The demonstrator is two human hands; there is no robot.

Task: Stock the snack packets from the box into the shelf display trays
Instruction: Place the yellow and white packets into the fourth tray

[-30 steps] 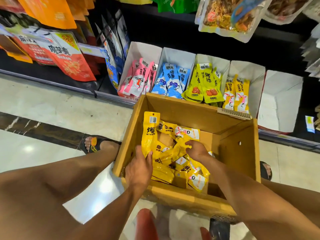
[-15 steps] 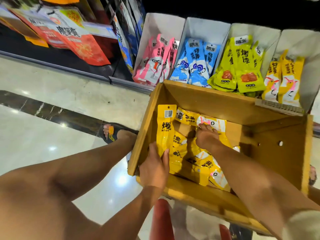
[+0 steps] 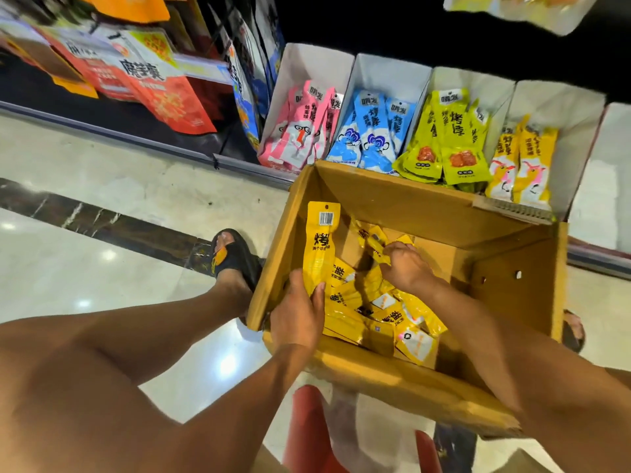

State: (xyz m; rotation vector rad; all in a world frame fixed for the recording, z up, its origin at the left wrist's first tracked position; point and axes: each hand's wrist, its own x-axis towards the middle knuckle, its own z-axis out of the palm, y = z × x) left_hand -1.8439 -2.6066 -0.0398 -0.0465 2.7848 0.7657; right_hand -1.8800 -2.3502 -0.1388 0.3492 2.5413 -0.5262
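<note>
An open cardboard box (image 3: 403,203) stands in front of the shelf with several yellow snack packets (image 3: 386,319) loose inside. My left hand (image 3: 297,319) is at the box's near left corner and holds an upright stack of yellow packets (image 3: 321,244), thumb across their lower end. My right hand (image 3: 406,264) is deeper in the box and pinches another yellow packet (image 3: 375,244). Behind the box, white display trays hold pink packets (image 3: 300,128), blue packets (image 3: 372,131), lime packets (image 3: 447,138) and orange-yellow packets (image 3: 522,162).
An empty white tray (image 3: 601,186) stands at the far right of the shelf. Large red snack bags (image 3: 150,80) hang at the left. My sandalled foot (image 3: 232,257) rests on the glossy floor beside the box. A red stool (image 3: 310,428) is under me.
The view has shifted closer to the box. My right hand moved towards the box's far side and picked up a packet. My left hand kept its hold on the upright packets.
</note>
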